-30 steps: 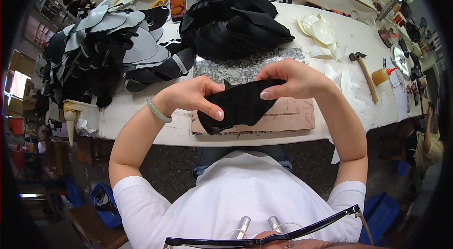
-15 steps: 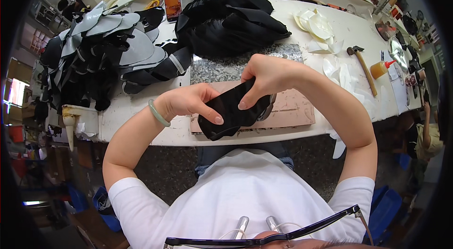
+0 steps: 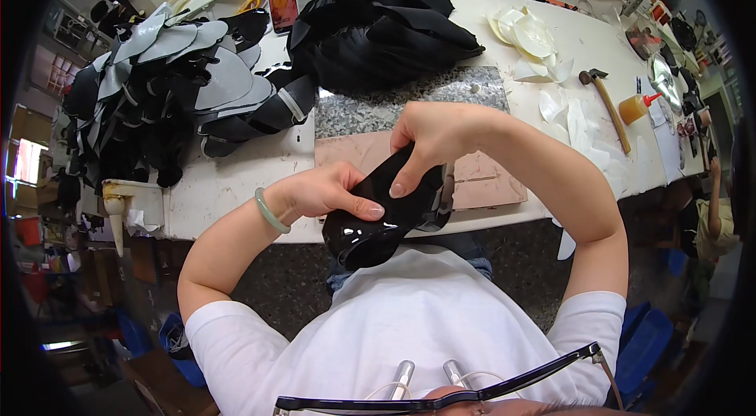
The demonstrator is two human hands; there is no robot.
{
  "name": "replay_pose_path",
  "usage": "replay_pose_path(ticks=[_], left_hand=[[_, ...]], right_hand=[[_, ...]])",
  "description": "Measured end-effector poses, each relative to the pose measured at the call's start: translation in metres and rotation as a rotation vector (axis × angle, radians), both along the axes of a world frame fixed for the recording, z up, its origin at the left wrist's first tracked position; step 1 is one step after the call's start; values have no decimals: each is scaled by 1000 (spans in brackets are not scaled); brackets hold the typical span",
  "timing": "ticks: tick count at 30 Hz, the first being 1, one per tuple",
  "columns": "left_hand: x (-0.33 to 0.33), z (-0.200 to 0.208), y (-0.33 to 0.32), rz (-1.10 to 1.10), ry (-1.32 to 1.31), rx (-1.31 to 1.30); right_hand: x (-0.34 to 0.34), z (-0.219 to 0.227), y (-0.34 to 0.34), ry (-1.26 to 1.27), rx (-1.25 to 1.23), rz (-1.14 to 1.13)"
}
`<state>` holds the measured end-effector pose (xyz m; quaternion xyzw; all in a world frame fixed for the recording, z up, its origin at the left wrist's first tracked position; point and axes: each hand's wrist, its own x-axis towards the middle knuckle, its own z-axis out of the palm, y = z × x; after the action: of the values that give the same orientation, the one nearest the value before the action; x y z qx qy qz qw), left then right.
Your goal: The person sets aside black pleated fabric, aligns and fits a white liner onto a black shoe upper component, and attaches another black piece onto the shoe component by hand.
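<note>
Pinching a glossy black piece [image 3: 398,221] above the near edge of the worktop [image 3: 197,207], left hand [image 3: 324,189] and right hand [image 3: 433,132] each have a closed grip — slackening either could drop it, short of the pink board [image 3: 492,180] and speckled slab [image 3: 354,115] beyond

black piece [image 3: 382,233] glossy, smooth; black heap [image 3: 382,38] matt, cloth-like; hammer handle [image 3: 612,115] wood

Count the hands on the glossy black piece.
2: the left hand grips the glossy black piece at its left side, the right hand at its far end. Both are partly hidden behind it.
</note>
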<state>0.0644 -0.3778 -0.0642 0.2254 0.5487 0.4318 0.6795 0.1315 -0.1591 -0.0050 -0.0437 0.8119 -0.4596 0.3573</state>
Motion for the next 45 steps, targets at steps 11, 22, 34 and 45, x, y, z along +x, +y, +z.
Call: replay_pose_path(ticks=[11,22,34,45], left_hand=[[25,0,-1,474,-191,224],[80,-51,26,1040,-455,557],[100,-64,8,922,-287,541],[110,-56,13,1143,44,753]], right_hand=[[20,-21,-7,1455,412,-226],[102,-91,-36,811,-23,-505],[106,-96,-27,361,-491,-732],[99,-100,-40,239,-659,-728]])
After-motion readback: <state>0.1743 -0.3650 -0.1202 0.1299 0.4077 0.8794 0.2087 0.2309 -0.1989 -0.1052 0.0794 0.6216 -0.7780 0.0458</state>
